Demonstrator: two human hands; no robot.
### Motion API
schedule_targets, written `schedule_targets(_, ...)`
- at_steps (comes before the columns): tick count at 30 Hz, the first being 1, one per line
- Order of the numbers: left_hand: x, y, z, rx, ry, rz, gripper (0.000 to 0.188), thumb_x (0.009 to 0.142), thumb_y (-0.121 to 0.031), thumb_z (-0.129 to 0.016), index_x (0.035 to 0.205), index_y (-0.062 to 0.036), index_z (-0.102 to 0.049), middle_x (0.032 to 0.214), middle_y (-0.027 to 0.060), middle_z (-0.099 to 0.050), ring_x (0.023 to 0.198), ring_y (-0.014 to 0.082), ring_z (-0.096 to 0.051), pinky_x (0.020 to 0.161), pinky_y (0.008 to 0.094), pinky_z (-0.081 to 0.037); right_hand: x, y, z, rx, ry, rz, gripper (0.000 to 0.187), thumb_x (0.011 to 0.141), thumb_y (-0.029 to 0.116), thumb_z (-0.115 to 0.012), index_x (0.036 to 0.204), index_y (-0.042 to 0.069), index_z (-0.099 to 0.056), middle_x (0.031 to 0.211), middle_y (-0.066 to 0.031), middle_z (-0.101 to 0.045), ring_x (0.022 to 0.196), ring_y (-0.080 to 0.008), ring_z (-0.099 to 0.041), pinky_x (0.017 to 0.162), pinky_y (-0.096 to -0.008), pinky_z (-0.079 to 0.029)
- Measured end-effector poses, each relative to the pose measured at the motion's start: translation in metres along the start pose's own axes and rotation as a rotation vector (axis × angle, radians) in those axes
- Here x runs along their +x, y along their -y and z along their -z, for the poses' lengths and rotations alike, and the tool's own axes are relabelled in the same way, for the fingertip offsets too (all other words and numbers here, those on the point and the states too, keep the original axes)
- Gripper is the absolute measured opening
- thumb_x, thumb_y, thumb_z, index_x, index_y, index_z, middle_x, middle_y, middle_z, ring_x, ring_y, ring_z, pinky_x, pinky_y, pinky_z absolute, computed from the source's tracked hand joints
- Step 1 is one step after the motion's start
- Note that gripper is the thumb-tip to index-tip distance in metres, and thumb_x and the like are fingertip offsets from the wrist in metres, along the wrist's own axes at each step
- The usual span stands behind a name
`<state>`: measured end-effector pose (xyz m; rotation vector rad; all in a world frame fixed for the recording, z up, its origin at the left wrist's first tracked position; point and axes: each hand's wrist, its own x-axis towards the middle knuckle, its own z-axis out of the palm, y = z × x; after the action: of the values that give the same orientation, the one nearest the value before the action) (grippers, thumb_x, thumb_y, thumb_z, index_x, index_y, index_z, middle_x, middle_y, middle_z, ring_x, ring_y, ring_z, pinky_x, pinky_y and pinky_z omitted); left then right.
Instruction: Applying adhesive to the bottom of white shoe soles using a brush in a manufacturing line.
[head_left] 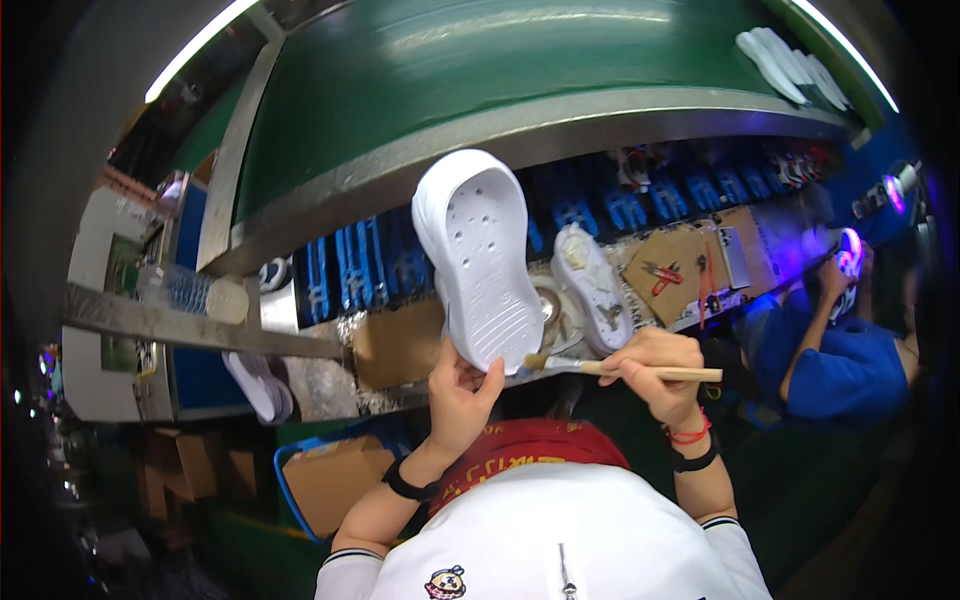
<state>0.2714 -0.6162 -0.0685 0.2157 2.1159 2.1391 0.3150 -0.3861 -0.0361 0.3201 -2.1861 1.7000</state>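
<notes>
The left hand pinches the shoe at frame centre; the right hand grips the brush. Hold the shoe steady; stroke its lower edge lightly, evenly.

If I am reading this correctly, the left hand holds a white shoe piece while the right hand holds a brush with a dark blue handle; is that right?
Not quite: the head view shows the brush has a pale, wood-coloured handle, not a dark blue one. The left hand does hold the white shoe piece.

The head-worn fisheye looks down closely over the hands.
</notes>
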Motion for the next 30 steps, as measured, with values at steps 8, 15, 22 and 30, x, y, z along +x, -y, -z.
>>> schedule_targets(8,0.043,0.000,-0.083,-0.268,0.355,0.136,0.053,0.081,0.008,-0.056,0.120,-0.0007,-0.021,0.115,0.0215,-0.052,0.101,0.0247,-0.059,0.078,0.0301,-0.055,-0.063,0.005,0.075,0.201,-0.814,-0.222,0.022,0.080,0.010,-0.052,0.076,-0.008,-0.065,0.067,-0.0141,-0.064,0.053,-0.0223,-0.061,0.052,-0.0291,-0.050)
schedule_targets(15,0.200,-0.071,-0.307,-0.629,0.672,0.147,0.039,0.081,-0.001,-0.056,0.113,0.0167,-0.040,0.110,0.0221,-0.054,0.094,0.0305,-0.062,0.083,0.0374,-0.056,-0.138,0.010,0.134,0.088,-1.313,-0.082,0.025,0.083,0.015,-0.052,0.080,-0.007,-0.063,0.075,-0.0151,-0.061,0.051,-0.0245,-0.061,0.050,-0.0302,-0.051)
schedule_targets(22,0.198,-0.046,-0.340,-0.473,0.474,0.131,0.081,0.079,-0.007,-0.069,0.139,-0.0026,-0.014,0.124,0.0177,-0.041,0.088,0.0209,-0.057,0.072,0.0311,-0.052,-0.115,-0.007,0.125,0.135,-1.206,-0.129,0.024,0.083,0.014,-0.051,0.079,-0.007,-0.063,0.076,-0.0150,-0.061,0.051,-0.0251,-0.060,0.049,-0.0314,-0.051)
schedule_targets(30,0.068,0.151,0.013,0.051,-0.571,0.015,0.033,0.085,-0.010,-0.059,0.113,-0.0029,-0.043,0.108,0.0091,-0.045,0.094,0.0166,-0.046,0.084,0.0309,-0.040,-0.075,-0.028,0.063,0.196,-0.916,-0.248,0.025,0.083,0.014,-0.052,0.082,-0.009,-0.062,0.077,-0.0154,-0.061,0.051,-0.0235,-0.060,0.050,-0.0311,-0.051)
